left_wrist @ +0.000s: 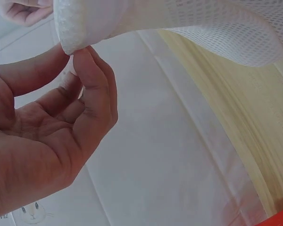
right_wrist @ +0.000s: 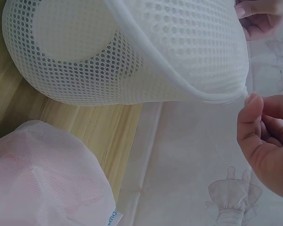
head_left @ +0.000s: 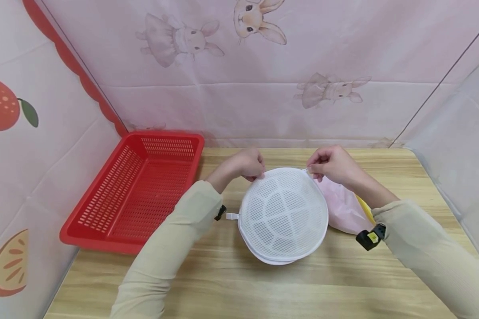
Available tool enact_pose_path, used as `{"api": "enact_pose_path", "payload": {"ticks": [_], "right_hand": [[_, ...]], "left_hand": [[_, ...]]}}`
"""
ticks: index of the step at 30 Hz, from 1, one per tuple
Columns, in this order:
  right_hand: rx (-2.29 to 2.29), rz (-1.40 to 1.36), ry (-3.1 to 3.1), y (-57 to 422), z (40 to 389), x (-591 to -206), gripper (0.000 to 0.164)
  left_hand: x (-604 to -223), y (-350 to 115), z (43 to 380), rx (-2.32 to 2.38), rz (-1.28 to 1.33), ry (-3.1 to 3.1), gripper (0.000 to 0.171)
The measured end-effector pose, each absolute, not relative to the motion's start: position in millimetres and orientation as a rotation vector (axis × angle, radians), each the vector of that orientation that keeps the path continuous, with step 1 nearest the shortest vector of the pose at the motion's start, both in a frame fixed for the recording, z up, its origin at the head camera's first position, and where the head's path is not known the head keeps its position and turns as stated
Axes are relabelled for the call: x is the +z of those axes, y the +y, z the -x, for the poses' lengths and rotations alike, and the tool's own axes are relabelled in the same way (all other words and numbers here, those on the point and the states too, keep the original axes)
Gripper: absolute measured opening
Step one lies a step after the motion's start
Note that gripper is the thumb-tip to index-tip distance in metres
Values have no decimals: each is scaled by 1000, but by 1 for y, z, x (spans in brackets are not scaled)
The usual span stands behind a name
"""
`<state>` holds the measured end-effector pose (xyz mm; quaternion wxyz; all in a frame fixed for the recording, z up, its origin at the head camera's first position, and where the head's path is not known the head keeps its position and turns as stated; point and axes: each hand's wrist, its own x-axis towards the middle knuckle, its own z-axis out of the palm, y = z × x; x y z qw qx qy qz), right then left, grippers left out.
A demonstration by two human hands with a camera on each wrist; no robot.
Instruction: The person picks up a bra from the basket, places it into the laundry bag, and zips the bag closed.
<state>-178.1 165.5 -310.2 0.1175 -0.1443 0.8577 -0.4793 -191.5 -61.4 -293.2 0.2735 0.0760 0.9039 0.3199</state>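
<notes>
A round white mesh laundry bag [head_left: 283, 217] stands on the wooden table between both hands, its ribbed lid facing up. With thumb and fingertips my left hand [head_left: 248, 165] pinches the far left part of its rim; the left wrist view shows that pinch on the white edge [left_wrist: 70, 28]. At the far right of the rim, my right hand [head_left: 333, 166] pinches a small bit at the edge, perhaps the zipper pull, which the fingertips mostly hide. A white tab [head_left: 232, 216] sticks out from the bag's left side. The bag's mesh side [right_wrist: 85, 82] shows in the right wrist view.
A pink mesh bag [head_left: 343, 208] lies right of the white one, partly behind the right forearm, with a yellow edge [head_left: 366, 210] beside it. On the left stands a red perforated basket [head_left: 198, 153]. Printed wall sheets [head_left: 243, 106] border the table's back and sides.
</notes>
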Motion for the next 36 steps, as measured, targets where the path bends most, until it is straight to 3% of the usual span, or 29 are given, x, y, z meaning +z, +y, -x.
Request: {"api": "enact_pose_path", "payload": {"ticks": [7,23,36], "right_hand": [[-1351,410,2519,167,177,-311,8],[-1322,362,2466,181,173,-328,9],[-1333,359,2464,186,168,-331,9]], "left_hand": [[-293,-65,190,829,-205,2449,15],[-301,-89,184,978,-121,2417,2],[-302,-101,181,1023,-90,2354,4]]}}
